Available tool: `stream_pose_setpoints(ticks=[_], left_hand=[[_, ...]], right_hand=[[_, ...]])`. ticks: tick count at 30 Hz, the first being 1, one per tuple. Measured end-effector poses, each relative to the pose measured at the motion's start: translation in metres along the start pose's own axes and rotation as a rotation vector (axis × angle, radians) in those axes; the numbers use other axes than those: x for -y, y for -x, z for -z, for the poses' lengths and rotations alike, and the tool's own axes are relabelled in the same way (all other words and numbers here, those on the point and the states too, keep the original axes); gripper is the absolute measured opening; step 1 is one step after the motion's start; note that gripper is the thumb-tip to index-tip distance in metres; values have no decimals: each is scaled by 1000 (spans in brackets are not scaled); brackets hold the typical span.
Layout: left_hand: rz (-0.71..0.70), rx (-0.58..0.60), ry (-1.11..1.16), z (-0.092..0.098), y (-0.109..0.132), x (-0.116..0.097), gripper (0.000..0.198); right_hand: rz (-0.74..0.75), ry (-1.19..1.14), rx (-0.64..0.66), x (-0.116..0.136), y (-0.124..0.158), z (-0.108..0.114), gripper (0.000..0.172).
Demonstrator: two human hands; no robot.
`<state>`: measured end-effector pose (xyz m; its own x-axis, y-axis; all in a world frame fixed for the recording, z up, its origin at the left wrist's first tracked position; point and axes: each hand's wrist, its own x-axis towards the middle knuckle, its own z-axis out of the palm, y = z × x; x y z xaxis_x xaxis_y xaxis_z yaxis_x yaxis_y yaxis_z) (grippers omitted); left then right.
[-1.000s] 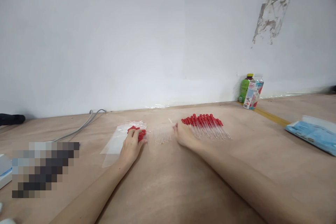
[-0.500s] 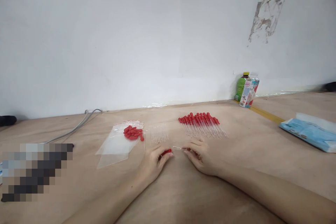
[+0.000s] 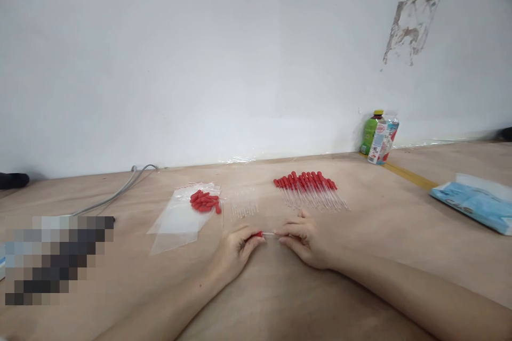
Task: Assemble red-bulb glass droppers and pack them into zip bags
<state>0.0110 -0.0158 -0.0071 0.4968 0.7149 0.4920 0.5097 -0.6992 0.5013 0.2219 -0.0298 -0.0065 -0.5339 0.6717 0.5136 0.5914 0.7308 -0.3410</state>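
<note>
Between the fingertips of my left hand (image 3: 239, 246) is a red rubber dropper bulb (image 3: 260, 234), mostly hidden by the fingers. My right hand (image 3: 303, 241) pinches a thin clear glass dropper tube (image 3: 269, 234), whose end meets the bulb's opening; how far it goes in cannot be seen. Beyond my left hand several loose glass tubes (image 3: 245, 208) lie side by side. A heap of loose red bulbs (image 3: 205, 201) rests on clear plastic bags (image 3: 176, 224). Past my right hand a row of droppers with red bulbs (image 3: 308, 181) lies fanned out.
A green bottle (image 3: 368, 136) and a printed clear bottle (image 3: 383, 143) stand by the wall at the back right. A blue-and-white package (image 3: 472, 202) lies far right. Grey cable (image 3: 116, 198) runs across the left of the table (image 3: 256, 298), near a blurred-out item.
The tube in my right hand has come left and turned into line with the bulb in my left hand; they now meet. The view has shifted slightly.
</note>
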Motion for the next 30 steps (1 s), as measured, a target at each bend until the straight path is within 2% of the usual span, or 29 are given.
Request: stream_pose_setpoints(ticks=[7,12,16,26,30], left_hand=[[-122,164,-50,0,2,-2,23],[-65,165,-116,-2,1,-3,22],[-74,159,-147,-2,1,-2,23],[-111,160,-159,-2,1,-1,24],[-179,184,-177,-1,-1,2,25]], right_hand=[[37,119,101,-4,-1,11,24],[104,242,38,-4,-1,4,26],[107,260,35,1,-4,1,24],[-41,164,158,13,-16,-5,25],[-135,68,195,16,-19,-7,29]])
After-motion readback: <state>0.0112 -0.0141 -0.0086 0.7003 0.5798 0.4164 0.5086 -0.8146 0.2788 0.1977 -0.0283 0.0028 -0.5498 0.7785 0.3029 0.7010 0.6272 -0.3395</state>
